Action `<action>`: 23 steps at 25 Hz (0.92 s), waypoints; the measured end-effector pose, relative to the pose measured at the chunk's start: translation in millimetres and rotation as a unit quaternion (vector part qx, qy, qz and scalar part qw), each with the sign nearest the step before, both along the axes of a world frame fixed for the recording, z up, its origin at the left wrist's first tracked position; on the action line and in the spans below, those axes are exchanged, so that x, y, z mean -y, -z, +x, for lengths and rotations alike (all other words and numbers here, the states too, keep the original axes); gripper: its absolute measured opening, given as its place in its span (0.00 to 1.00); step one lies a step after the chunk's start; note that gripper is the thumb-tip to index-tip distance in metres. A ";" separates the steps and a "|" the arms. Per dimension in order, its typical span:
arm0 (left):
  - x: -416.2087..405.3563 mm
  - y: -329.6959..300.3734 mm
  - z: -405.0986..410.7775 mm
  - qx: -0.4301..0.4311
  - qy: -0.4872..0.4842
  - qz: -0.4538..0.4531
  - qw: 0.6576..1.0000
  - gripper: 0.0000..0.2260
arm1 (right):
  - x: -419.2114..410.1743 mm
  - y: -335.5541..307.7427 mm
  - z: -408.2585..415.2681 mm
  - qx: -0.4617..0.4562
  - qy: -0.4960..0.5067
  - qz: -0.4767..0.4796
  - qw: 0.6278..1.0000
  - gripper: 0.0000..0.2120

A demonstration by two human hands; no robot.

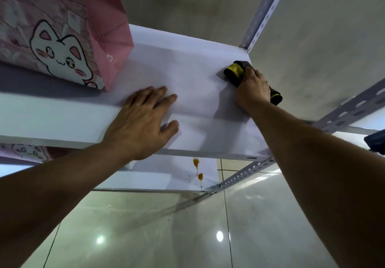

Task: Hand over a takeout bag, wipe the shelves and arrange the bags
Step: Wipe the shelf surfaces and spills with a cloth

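1. Shelves: upper white shelf (187, 63) across the middle of the view, lower shelf (162, 176) just beneath it.
2. Cloth (235, 72), dark with a yellow patch, bunched near the upper shelf's far right corner, touching its top.
3. Right hand (253, 88) pressed down on the cloth, grip closed over it, fingers curled around the fabric.
4. Left hand (143, 119) laid flat on the upper shelf's front edge, grip wide and holding nothing, thumb against the front lip.
5. Pink takeout bag (62, 30) with a white cat print, upright on the upper shelf's left part, well apart from the cloth.
6. Orange stains (198, 169) on the lower shelf, near its right end.
7. Perforated metal post (268, 11) rising from the upper shelf's far right corner.
8. Glossy tiled floor (145, 226) below both shelves.
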State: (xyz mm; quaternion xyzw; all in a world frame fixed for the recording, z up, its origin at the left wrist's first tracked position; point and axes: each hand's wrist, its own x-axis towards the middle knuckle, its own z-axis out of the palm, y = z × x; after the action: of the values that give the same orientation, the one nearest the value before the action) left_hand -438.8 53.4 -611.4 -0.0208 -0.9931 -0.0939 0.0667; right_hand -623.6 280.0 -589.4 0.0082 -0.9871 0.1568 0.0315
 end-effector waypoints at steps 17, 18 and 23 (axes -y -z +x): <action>-0.4 0.0 -0.8 -0.005 -0.003 0.003 1.000 0.33 | 20.5 7.2 23.5 -0.033 -0.120 0.020 0.992 0.23; -0.6 0.5 -0.6 -0.009 -0.005 0.003 1.000 0.33 | 19.8 3.9 3.5 -0.021 -0.105 0.022 0.994 0.23; -1.4 1.2 -2.1 -0.011 -0.002 0.008 1.000 0.33 | 29.7 1.1 25.1 -0.039 -0.129 0.003 0.991 0.23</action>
State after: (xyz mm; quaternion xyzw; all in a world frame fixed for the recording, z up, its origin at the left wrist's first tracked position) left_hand -440.9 54.7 -612.6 -0.0197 -0.9916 -0.1018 0.0778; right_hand -598.5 250.3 -590.5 0.1412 -0.9764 0.1561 0.0494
